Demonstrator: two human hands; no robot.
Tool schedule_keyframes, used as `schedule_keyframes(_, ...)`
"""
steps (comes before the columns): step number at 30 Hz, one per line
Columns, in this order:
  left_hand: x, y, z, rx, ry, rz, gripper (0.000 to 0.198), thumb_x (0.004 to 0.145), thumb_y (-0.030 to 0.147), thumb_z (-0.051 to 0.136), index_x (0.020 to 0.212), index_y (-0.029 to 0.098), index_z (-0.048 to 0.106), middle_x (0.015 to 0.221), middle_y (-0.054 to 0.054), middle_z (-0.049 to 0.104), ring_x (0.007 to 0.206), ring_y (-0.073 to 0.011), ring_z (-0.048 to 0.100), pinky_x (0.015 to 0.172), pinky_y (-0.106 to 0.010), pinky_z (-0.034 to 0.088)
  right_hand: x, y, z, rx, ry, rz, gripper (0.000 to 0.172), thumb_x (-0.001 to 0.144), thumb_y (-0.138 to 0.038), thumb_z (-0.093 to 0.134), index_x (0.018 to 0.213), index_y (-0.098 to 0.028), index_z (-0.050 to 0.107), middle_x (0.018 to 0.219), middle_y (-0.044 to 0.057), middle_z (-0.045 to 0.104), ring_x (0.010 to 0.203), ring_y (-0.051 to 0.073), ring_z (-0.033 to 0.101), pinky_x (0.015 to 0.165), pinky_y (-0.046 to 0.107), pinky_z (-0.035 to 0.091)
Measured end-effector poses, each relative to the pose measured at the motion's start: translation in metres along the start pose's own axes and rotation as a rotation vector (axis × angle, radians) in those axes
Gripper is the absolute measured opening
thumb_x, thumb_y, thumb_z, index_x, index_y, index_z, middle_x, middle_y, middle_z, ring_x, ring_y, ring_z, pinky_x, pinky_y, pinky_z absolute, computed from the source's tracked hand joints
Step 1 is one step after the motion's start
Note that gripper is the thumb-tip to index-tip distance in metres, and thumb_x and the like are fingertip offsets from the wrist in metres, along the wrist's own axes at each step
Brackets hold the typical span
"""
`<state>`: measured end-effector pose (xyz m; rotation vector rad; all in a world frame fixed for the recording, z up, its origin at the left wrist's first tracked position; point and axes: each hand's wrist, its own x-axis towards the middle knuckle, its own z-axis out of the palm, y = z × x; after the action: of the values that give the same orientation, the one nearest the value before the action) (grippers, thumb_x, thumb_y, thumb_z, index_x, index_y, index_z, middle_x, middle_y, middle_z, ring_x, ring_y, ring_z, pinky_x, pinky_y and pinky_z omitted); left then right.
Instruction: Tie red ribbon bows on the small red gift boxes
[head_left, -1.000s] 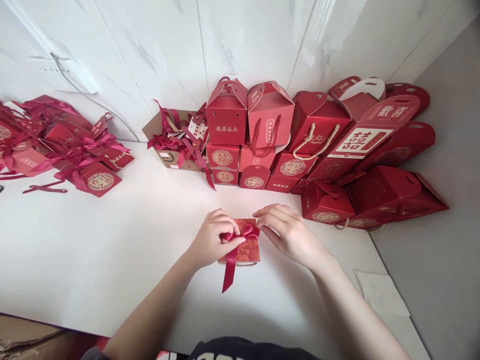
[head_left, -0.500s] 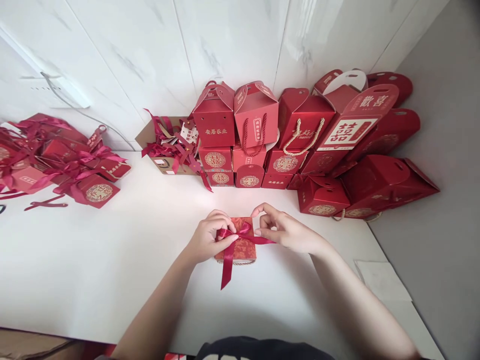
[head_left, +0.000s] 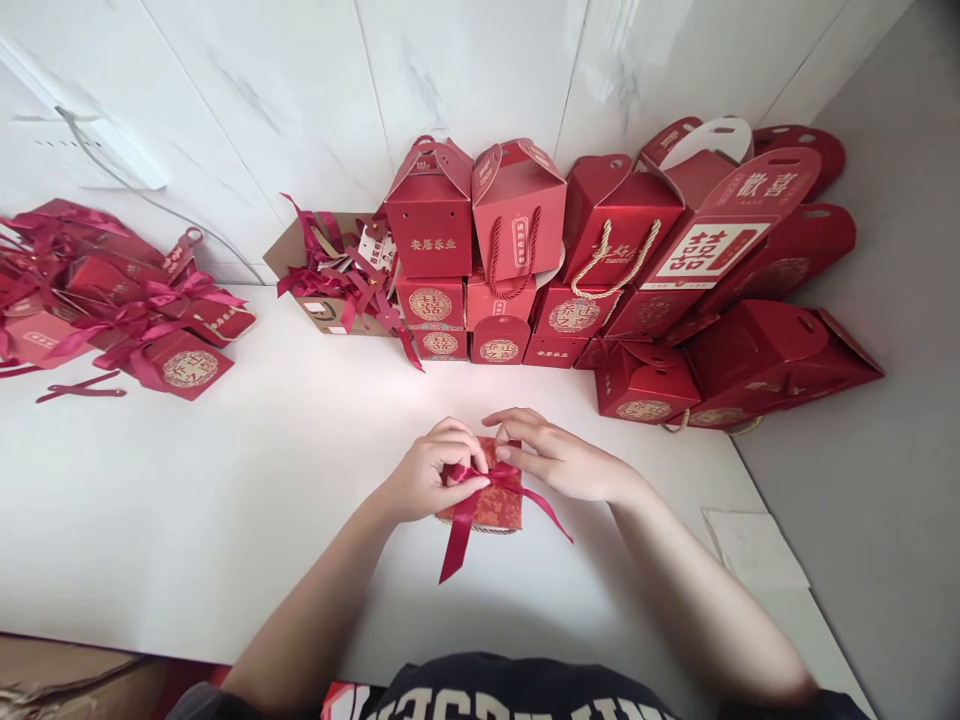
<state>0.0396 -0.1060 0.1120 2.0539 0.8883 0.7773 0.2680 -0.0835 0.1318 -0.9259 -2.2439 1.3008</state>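
A small patterned red gift box (head_left: 501, 508) lies on the white table in front of me, a twisted cord showing along its near edge. Across its top runs a dark red satin ribbon (head_left: 460, 535) looped into a bow, one tail hanging toward me and the other slanting off to the right. My left hand (head_left: 442, 470) pinches the ribbon at the bow's left loop and knot. Over the right side of the box, my right hand (head_left: 555, 455) has bent fingers at the bow's right loop; the fingertips look closed on the ribbon there.
Stacked red gift boxes (head_left: 517, 290) line the wall. Beside them stands a cardboard box (head_left: 330, 318) of ribbons and tags. Ribboned red boxes (head_left: 187, 365) are piled at the left, near a loose strip (head_left: 81, 388). A white sheet (head_left: 756, 548) lies at the right edge.
My right hand has let go of the ribbon's right tail, which now droops toward me, and has moved left to the bow's right loop. My left hand still pinches the knot.
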Motion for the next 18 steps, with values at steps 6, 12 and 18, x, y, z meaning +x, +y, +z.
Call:
schedule_keyframes(6, 0.000, 0.001, 0.001, 0.017, 0.005, 0.016, 0.036, 0.081, 0.017, 0.062, 0.058, 0.019, 0.035, 0.080, -0.004, 0.069, 0.094, -0.0187, 0.054, 0.084, -0.034, 0.047, -0.005, -0.005, 0.001, -0.066, -0.062, 0.019, 0.010, 0.087, -0.032, 0.063, 0.089, -0.023, 0.060, 0.136, 0.007, 0.050, 0.140, 0.024, 0.030, 0.109, 0.041, 0.034)
schedule_keyframes(12, -0.001, 0.002, 0.001, 0.053, 0.005, 0.040, 0.037, 0.082, 0.019, 0.063, 0.059, 0.019, 0.034, 0.078, -0.003, 0.069, 0.091, -0.0180, 0.055, 0.086, -0.035, 0.046, -0.011, -0.011, -0.003, -0.108, -0.058, 0.029, 0.016, 0.085, -0.035, 0.066, 0.090, -0.023, 0.058, 0.127, 0.007, 0.057, 0.136, 0.023, 0.037, 0.107, 0.039, 0.036)
schedule_keyframes(18, 0.000, 0.004, -0.001, 0.114, 0.003, 0.089, 0.037, 0.083, 0.018, 0.061, 0.060, 0.018, 0.032, 0.081, -0.001, 0.068, 0.082, -0.0142, 0.057, 0.095, -0.037, 0.043, -0.012, -0.015, -0.001, -0.202, -0.032, 0.056, 0.013, 0.096, -0.030, 0.048, 0.088, -0.022, 0.055, 0.116, 0.008, 0.062, 0.129, 0.023, 0.045, 0.103, 0.042, 0.039)
